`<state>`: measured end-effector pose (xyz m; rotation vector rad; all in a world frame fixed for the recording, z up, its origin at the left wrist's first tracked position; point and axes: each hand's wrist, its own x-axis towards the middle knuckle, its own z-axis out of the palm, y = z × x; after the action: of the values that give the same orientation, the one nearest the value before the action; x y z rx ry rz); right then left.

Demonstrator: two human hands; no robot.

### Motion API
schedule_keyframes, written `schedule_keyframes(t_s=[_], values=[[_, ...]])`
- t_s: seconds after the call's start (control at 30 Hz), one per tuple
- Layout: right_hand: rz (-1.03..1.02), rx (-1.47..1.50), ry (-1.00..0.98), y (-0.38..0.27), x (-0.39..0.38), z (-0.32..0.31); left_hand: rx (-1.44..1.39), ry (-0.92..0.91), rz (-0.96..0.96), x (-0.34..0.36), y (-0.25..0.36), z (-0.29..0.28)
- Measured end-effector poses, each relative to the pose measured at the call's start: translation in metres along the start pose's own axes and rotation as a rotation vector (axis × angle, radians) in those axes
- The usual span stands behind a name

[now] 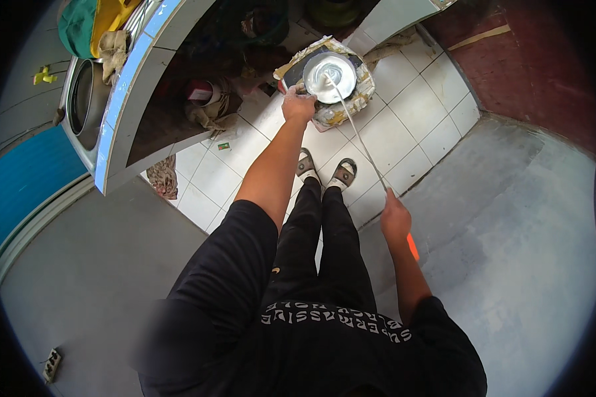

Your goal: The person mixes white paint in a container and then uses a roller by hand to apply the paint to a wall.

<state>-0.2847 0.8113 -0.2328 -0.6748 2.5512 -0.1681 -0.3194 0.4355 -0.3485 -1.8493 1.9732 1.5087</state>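
A round silvery metal bowl [341,74] with pale, shiny contents rests on a worn box with a dark top and ragged, yellowish-white edges [359,104]. My left hand [299,106] is closed at the bowl's near left rim, its fingertips partly hidden. My right hand [396,215] is wrapped round a long, thin rod [359,137]. The rod slants up and left into the bowl, its far end in the pale contents. Something bright orange [412,246] shows beside my right wrist; I cannot tell whether it belongs to the rod.
A tiled counter with a blue edge [112,106] and a metal sink [86,99] curves along the left. Beneath it lie bags and a red container [198,91]. A crumpled cloth [162,177] lies on the white floor tiles [410,126]. A dark red panel [530,66] stands far right.
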Motion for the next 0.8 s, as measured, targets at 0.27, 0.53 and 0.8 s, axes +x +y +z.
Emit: schedule_keyframes(t_s=[0.27, 0.53, 0.8], values=[[0.043, 0.029, 0.216, -0.003, 0.021, -0.017, -0.043, 0.045, 0.018, -0.005, 0.004, 0.006], [0.072, -0.040, 0.041, 0.001, -0.018, -0.033, 0.063, 0.039, 0.003, -0.012, 0.010, 0.003], [0.139, -0.041, 0.005, -0.039, 0.030, -0.034, 0.123, 0.023, 0.006, -0.017, 0.016, 0.005]])
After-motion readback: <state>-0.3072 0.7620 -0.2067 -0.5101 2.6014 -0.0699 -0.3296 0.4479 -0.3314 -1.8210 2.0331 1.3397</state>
